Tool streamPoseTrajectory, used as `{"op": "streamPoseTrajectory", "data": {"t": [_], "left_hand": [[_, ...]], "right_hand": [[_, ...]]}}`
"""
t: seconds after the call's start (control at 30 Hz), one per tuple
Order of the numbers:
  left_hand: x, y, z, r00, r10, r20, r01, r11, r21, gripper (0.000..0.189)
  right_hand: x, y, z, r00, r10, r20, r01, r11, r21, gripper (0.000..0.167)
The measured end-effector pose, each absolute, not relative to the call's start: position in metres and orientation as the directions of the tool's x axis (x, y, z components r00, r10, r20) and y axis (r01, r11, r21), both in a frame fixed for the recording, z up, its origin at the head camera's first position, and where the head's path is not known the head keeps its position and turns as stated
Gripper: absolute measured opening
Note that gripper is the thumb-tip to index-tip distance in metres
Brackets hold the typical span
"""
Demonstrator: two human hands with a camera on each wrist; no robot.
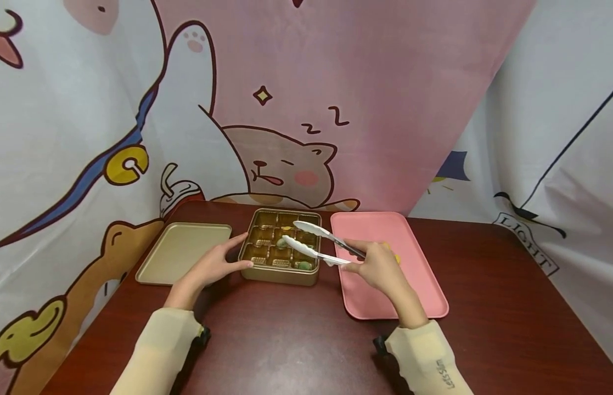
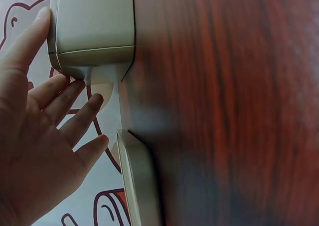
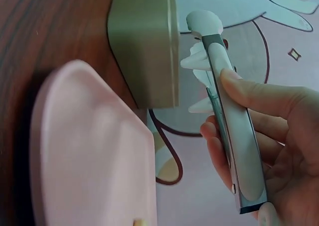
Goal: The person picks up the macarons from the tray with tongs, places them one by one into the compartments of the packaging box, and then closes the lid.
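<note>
In the head view my right hand (image 1: pixel 380 267) grips a pair of tongs (image 1: pixel 353 249) with white tips and metal arms. The white tips are spread apart over a gold tin (image 1: pixel 280 274) with a divided insert. Inside the tin sit a small yellow piece (image 1: pixel 287 227), a greyish-green piece (image 1: pixel 281 243) near one tong tip, and a green piece (image 1: pixel 304 265) in the front right compartment. My left hand (image 1: pixel 214 267) rests its thumb and forefinger against the tin's left side, the other fingers loosely extended in the left wrist view.
A flat gold lid (image 1: pixel 185 252) lies left of the tin on the dark wood table (image 1: pixel 286 340). To the right is a pink tray (image 1: pixel 367 299), with a yellow item (image 1: pixel 397 258) partly hidden behind my right hand. A printed cartoon curtain (image 1: pixel 410 82) hangs behind the table.
</note>
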State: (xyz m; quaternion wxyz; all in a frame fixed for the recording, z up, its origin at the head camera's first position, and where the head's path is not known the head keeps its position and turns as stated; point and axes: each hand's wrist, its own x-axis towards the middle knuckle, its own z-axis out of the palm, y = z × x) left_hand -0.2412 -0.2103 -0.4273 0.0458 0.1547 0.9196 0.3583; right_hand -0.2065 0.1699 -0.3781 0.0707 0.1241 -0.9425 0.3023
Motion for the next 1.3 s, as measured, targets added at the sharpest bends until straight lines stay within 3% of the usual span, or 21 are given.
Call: {"op": "streamPoseTrajectory", "data": {"t": [0.23,0.73,1.3], "left_hand": [[-0.242,-0.212,-0.428,-0.949,0.315,0.028,0.250,0.693,0.676,0.083],[-0.242,-0.212,-0.431,-0.950,0.311,0.017,0.237,0.686,0.688,0.084],[-0.241,-0.210,-0.429,-0.949,0.315,0.019,0.244,0.692,0.680,0.083]], "right_hand": [[-0.202,0.204,-0.372,-0.957,-0.160,0.241,-0.270,0.788,-0.553,0.054],[-0.172,0.288,-0.381,-0.987,0.005,0.160,-0.072,0.878,-0.473,0.064],[-0.162,0.315,-0.403,-0.994,0.074,0.087,0.032,0.912,-0.408,0.068]]}}
